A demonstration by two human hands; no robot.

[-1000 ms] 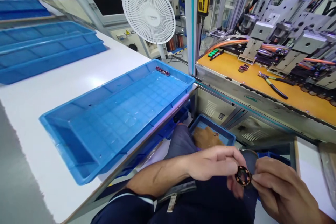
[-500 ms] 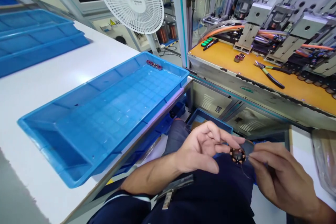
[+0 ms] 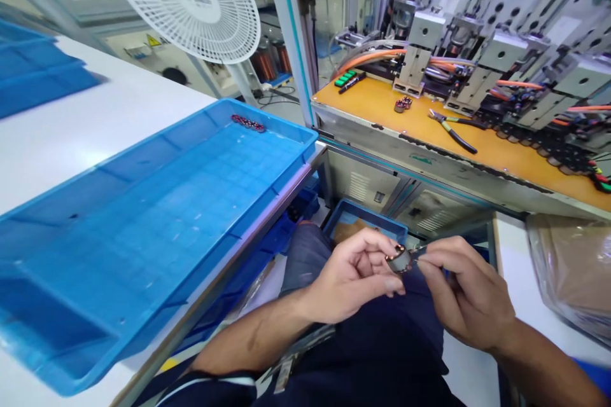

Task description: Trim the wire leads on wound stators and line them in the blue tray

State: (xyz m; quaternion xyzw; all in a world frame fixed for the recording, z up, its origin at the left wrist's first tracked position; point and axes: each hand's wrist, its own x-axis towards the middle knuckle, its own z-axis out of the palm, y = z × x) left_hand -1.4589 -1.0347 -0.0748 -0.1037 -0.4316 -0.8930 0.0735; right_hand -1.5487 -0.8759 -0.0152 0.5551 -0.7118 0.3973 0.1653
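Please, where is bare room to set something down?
Free: the near blue tray's floor, this side of its row of parts; white tabletop between that tray and the stacked trays. Crowded: orange bench around pliers and machinery.

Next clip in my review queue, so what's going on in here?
Someone's left hand holds a small ring, with the right hand at its edge; what it pinches there is too small to tell. Small reddish parts lie in a row at the far end of the blue tray. Pliers lie on the orange bench.
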